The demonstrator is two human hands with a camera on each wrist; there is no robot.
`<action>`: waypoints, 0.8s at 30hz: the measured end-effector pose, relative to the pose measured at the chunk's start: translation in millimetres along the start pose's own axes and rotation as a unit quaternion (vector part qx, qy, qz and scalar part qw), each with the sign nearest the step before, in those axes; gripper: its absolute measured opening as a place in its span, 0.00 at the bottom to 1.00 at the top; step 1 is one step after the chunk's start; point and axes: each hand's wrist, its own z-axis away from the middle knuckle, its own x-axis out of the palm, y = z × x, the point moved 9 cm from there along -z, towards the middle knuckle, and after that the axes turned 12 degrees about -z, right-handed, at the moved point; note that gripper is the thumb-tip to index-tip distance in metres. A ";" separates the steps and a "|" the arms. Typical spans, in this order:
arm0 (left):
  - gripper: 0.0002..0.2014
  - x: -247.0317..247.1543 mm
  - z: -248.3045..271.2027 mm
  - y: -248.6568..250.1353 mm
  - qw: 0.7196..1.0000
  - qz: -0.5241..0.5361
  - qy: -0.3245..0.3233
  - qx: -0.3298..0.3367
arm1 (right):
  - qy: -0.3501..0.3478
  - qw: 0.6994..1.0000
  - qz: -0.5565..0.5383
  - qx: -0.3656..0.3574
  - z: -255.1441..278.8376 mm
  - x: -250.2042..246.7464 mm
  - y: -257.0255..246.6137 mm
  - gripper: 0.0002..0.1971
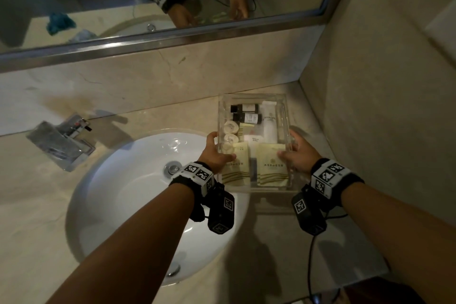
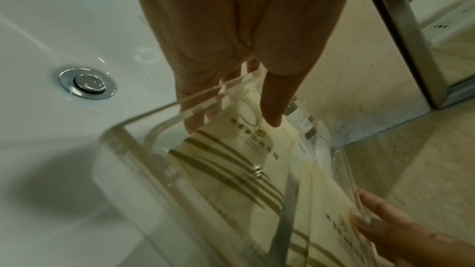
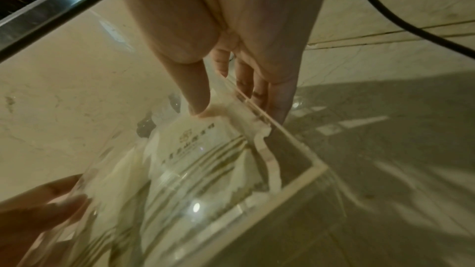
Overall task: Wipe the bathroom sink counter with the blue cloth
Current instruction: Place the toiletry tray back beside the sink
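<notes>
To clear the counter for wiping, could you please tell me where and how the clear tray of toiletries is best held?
Grip the clear tray by its two long side walls, one hand from each side, thumbs over the rim and fingers outside. It is wide, open-topped and full of loose bottles and sachets, so keep it level. The left hand and right hand already hold it this way.

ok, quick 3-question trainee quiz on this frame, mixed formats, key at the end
1. True or false: the left hand and right hand both grip the clear tray.
2. The blue cloth shows: A) in the left hand B) only in the mirror C) in the sink.
3. Fill in: the tray sits to the ___ of the sink.

Key: 1 true; 2 B; 3 right
</notes>
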 end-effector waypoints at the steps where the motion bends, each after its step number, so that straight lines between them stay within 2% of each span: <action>1: 0.38 0.0 -0.4 -0.3 1.000 0.001 0.001 0.000 | 0.001 1.000 0.004 -0.001 -1.3 -1.1 0.8 0.42; 10: 0.43 -0.8 13.7 -0.5 0.999 -0.037 0.007 0.027 | -0.010 1.000 -0.024 0.002 4.0 1.2 -6.4 0.40; 12: 0.45 1.0 21.1 -9.4 0.999 -0.047 0.002 0.019 | -0.009 1.000 -0.006 0.003 7.1 1.0 -6.5 0.39; 14: 0.43 2.9 30.0 -22.0 0.999 -0.053 -0.004 0.002 | 0.008 1.000 0.011 0.007 9.7 -3.1 -6.9 0.37; 17: 0.33 8.5 42.8 -40.4 0.997 -0.075 -0.024 -0.026 | 0.034 0.999 0.032 0.019 12.9 -8.0 -8.6 0.31; 20: 0.32 15.4 50.5 -52.9 0.997 -0.056 -0.035 -0.048 | 0.046 0.998 0.032 0.037 12.4 -9.0 -5.9 0.22; 23: 0.31 16.5 50.7 -54.1 0.999 0.002 -0.016 -0.051 | 0.046 0.998 0.003 0.052 25.3 -4.3 -10.8 0.07; 24: 0.30 16.1 50.2 -53.8 0.998 0.024 -0.011 -0.050 | 0.045 0.998 -0.001 0.054 28.6 -3.8 -9.9 0.06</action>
